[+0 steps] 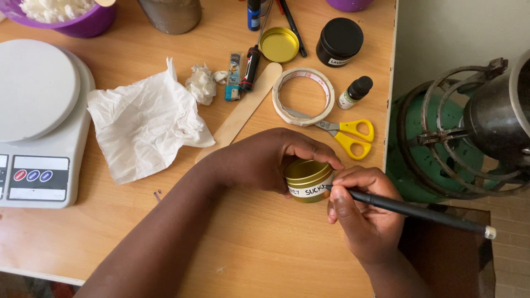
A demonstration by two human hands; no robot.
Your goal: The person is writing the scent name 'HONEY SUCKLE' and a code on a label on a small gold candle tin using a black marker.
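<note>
Left hand [259, 160] grips 1 gold tin [308, 180] resting on the tabletop [265, 243]. Right hand [361, 212] is closed around a black pen [408, 209], tip touching the tin's white label [310, 191].

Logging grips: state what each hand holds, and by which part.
Left hand grips the small round gold tin by its side wall. Right hand holds the black pen near its tip.

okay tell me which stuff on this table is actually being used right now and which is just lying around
In use:
left hand gripping the gold tin
right hand writing with the black pen on the tin's white label

Lying about:
yellow scissors
tape roll
wooden stick
crumpled tissue
kitchen scale
black jar
small dropper bottle
gold lid
</note>
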